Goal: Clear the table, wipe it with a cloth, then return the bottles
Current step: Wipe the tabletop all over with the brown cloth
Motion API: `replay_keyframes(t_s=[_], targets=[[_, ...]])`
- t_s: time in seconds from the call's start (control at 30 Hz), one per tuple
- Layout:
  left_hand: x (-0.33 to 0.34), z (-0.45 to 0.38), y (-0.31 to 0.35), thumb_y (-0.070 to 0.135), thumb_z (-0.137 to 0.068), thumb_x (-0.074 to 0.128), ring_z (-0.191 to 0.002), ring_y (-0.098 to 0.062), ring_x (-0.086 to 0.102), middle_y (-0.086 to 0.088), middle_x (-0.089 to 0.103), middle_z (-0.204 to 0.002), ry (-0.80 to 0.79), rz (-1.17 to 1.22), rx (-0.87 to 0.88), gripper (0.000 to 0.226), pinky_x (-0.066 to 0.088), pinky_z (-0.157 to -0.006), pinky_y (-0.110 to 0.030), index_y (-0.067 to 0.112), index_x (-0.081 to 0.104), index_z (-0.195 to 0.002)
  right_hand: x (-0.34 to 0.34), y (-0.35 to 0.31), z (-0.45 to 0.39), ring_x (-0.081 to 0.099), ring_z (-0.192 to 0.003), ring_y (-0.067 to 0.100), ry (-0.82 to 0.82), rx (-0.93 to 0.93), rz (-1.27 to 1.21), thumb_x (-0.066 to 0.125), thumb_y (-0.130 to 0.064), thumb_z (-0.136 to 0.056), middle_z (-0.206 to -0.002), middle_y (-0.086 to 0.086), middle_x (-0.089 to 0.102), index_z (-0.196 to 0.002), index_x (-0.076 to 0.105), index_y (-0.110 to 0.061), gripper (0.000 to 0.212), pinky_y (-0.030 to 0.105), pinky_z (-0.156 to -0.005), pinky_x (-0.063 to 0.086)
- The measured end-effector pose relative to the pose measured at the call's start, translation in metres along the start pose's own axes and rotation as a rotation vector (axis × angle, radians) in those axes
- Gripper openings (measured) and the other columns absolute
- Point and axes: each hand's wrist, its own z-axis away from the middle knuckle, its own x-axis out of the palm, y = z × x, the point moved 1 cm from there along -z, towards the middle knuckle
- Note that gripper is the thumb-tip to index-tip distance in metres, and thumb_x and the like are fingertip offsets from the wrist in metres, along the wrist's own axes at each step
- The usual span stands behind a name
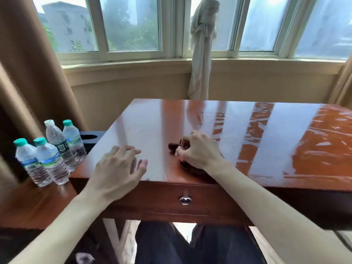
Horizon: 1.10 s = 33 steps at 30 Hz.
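On the table, right fingers clutch the dark cloth (bunched beneath); left fingers spread, empty.

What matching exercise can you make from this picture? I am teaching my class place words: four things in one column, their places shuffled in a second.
Things:
1. water bottles
2. dark cloth
3. left hand
4. metal knob

Places:
A. on the drawer front
B. under the right hand
C. on the low side table
D. over the table's near left corner

Pairs: 1-C, 2-B, 3-D, 4-A
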Motion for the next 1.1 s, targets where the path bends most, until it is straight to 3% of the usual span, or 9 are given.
replay_keyframes(t_s=[0.07,0.2,0.37,0.5,0.57,0.73,0.87,0.97,1.1], targets=[[-0.002,0.014,-0.016,0.074,-0.091,0.031,-0.129,-0.009,0.045,0.015,0.052,-0.136,-0.066,0.049,0.031,0.063,0.045,-0.103,-0.039,0.034,0.057,-0.132,0.010,-0.018,0.001,0.060,-0.091,0.029,0.035,0.023,0.019,0.061,-0.053,-0.082,-0.090,-0.002,0.056,-0.079,0.061,-0.025,0.029,0.035,-0.072,0.043],[-0.001,0.026,-0.033,0.087,-0.086,0.031,-0.139,-0.003,0.033,0.021,0.037,-0.148,-0.183,0.016,0.135,0.079,0.036,-0.111,-0.034,0.040,0.040,-0.149,0.015,-0.053,0.037,0.054,-0.091,0.019,-0.041,-0.197,-0.104,0.063,-0.056,-0.083,-0.089,-0.013,0.051,-0.090,0.069,-0.029,0.028,0.033,-0.071,0.040],[0.003,0.023,-0.033,0.087,-0.083,0.040,-0.133,-0.004,0.042,0.020,0.045,-0.143,-0.107,0.003,0.141,0.080,0.045,-0.106,-0.036,0.039,0.046,-0.146,0.023,-0.067,-0.004,0.058,-0.099,0.032,0.003,0.017,-0.034,0.061,-0.047,-0.084,-0.099,0.001,0.059,-0.093,0.069,-0.024,0.026,0.037,-0.077,0.042],[0.002,0.023,-0.032,0.089,-0.081,0.033,-0.130,-0.006,0.048,0.019,0.050,-0.141,-0.073,0.033,0.151,0.085,0.049,-0.101,-0.034,0.032,0.053,-0.141,0.025,-0.088,0.047,0.053,-0.092,0.021,0.023,-0.193,-0.165,0.060,-0.049,-0.082,-0.094,-0.008,0.057,-0.087,0.064,-0.029,0.021,0.035,-0.076,0.047],[0.002,0.024,-0.031,0.088,-0.081,0.031,-0.130,-0.006,0.048,0.017,0.052,-0.141,-0.060,0.033,0.161,0.087,0.048,-0.100,-0.033,0.029,0.052,-0.141,0.021,-0.085,0.061,0.051,-0.089,0.016,0.009,-0.194,-0.196,0.059,-0.052,-0.081,-0.090,-0.012,0.056,-0.087,0.064,-0.032,0.022,0.032,-0.072,0.045],[0.000,0.021,-0.032,0.088,-0.076,0.050,-0.128,-0.003,0.049,0.019,0.054,-0.137,-0.065,0.024,0.141,0.088,0.044,-0.102,-0.029,0.033,0.045,-0.144,0.034,-0.103,-0.002,0.056,-0.101,0.031,-0.012,-0.015,-0.106,0.061,-0.046,-0.084,-0.101,0.001,0.062,-0.096,0.071,-0.022,0.029,0.039,-0.082,0.044],[-0.005,0.013,-0.040,0.080,-0.069,0.065,-0.134,-0.005,0.042,0.015,0.043,-0.147,-0.150,0.114,0.104,0.108,0.032,-0.108,-0.021,0.029,0.027,-0.156,0.042,-0.114,0.014,0.055,-0.101,0.030,-0.009,-0.096,-0.149,0.061,-0.042,-0.083,-0.102,0.000,0.060,-0.097,0.069,-0.022,0.026,0.041,-0.087,0.046],[-0.002,0.006,-0.047,0.087,-0.066,0.056,-0.141,-0.013,0.038,0.009,0.035,-0.156,-0.170,0.036,0.101,0.117,0.027,-0.115,-0.027,0.022,0.024,-0.159,0.039,-0.106,0.019,0.055,-0.095,0.023,-0.051,-0.128,-0.225,0.065,-0.047,-0.079,-0.091,-0.007,0.057,-0.087,0.068,-0.026,0.023,0.037,-0.079,0.048],[0.000,0.004,-0.049,0.100,-0.062,0.048,-0.142,-0.012,0.037,0.010,0.033,-0.159,-0.220,-0.005,0.080,0.120,0.031,-0.118,-0.034,0.027,0.030,-0.156,0.043,-0.109,-0.010,0.057,-0.101,0.030,-0.016,-0.016,-0.155,0.062,-0.045,-0.081,-0.099,-0.001,0.061,-0.092,0.070,-0.021,0.027,0.041,-0.086,0.049]])
